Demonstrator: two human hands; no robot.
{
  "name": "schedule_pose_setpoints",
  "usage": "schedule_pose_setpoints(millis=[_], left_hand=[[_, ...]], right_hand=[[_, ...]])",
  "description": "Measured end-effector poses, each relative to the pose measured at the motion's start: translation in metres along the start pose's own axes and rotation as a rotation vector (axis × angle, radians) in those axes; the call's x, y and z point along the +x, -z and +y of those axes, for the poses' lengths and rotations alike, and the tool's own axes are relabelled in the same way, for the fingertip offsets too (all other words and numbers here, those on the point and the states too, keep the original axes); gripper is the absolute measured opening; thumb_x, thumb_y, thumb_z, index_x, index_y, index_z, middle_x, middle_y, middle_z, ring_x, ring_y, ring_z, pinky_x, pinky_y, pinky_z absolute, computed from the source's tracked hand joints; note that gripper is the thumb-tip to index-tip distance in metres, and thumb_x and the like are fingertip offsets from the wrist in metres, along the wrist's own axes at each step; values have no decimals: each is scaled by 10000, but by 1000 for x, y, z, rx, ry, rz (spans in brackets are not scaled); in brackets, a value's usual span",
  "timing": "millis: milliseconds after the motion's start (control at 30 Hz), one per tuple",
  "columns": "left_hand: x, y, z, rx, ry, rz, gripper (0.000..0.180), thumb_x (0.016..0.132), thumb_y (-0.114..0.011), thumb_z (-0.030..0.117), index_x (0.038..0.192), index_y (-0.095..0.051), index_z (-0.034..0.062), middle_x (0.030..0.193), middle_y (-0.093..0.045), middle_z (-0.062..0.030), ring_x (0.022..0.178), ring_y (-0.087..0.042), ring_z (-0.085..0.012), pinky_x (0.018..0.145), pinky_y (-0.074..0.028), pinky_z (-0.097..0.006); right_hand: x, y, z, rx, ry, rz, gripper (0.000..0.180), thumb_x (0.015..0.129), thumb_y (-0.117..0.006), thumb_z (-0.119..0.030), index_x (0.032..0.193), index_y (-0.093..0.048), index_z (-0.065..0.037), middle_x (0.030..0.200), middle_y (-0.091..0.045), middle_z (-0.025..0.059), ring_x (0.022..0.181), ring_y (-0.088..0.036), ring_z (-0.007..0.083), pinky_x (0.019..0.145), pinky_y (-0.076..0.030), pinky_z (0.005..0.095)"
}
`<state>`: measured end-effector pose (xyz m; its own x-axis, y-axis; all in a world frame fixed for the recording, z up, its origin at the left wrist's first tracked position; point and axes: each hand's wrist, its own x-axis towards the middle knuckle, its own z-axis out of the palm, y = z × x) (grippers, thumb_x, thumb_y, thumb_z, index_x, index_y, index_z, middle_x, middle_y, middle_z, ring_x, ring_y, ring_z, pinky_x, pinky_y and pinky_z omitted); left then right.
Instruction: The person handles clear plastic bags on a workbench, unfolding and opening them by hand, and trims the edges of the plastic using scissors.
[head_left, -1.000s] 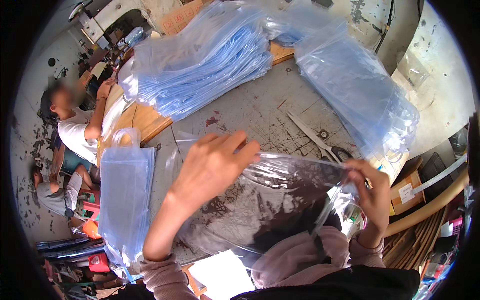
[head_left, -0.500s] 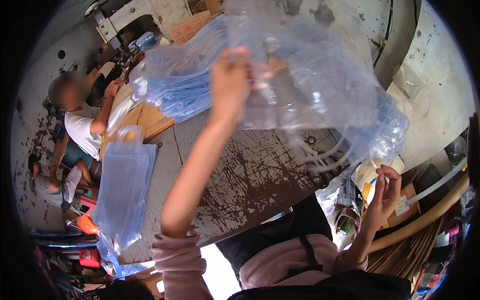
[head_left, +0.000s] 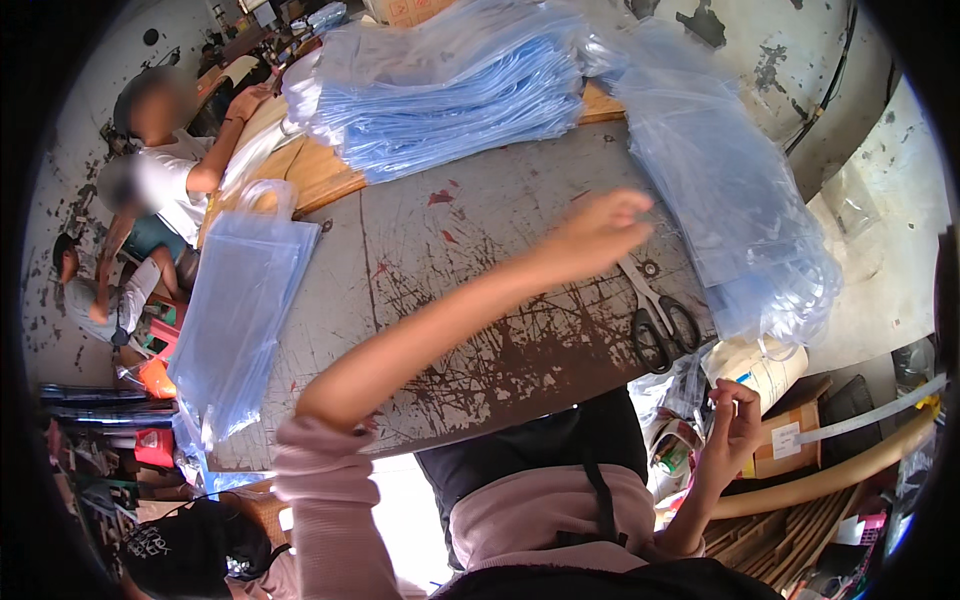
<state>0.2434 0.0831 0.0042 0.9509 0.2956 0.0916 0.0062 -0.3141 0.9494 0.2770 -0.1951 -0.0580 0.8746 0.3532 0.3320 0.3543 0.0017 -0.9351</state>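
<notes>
Plastic bags point(head_left: 500, 120), clear and bluish, lie in three piles around the scratched grey counter point(head_left: 400, 235). The largest pile point(head_left: 440, 115) sits at 12 o'clock, deep and loosely layered; a second pile point(head_left: 740, 220) slants along 2 o'clock, its handle loops at the near end; the smallest pile point(head_left: 245, 310) lies flatter at 9 o'clock, loops at its far end. Toward 2 o'clock the left hand point(head_left: 600, 230) hangs near the second pile, fingers curled (blur softens them, so I cannot tell whether they pinch anything). At 4 o'clock, beyond the counter's near edge, is the right hand point(head_left: 735, 425), fingers bent toward the thumb; no bag shows in it, though I cannot tell if the tips meet. Scissors point(head_left: 648, 295) lie at 3 o'clock. The step in hand seems a gap between bags; the next move would probably call for fingertips parting one thin, likely slippery layer.
</notes>
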Motion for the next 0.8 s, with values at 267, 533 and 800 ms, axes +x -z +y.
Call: schedule_pose_setpoints(millis=[267,533,800], left_hand=[[-231,208,-57,1398,213,721,424,849,-628,244,1175,-522,-6,1159,-535,-243,1013,-565,-402,831,-467,-463],[-269,189,-45,1408,491,699,270,897,-559,207,1095,-593,26,867,-635,-213,796,-618,-395,690,-491,-445],[-259,143,15,903,358,469,133,890,-552,118,841,-554,-6,684,-618,-167,589,-637,-310,568,-494,-377]], right_hand=[[-1,-31,1,104,-100,-191,76,914,-510,-10,953,-559,33,882,-563,68,794,-565,119,743,-443,232],[2,-67,-24,237,4,-263,60,893,-542,-5,936,-570,27,851,-554,65,770,-563,118,717,-434,222],[-4,-57,-20,80,12,-380,76,881,-531,1,939,-574,24,874,-572,74,791,-575,121,712,-443,227]])
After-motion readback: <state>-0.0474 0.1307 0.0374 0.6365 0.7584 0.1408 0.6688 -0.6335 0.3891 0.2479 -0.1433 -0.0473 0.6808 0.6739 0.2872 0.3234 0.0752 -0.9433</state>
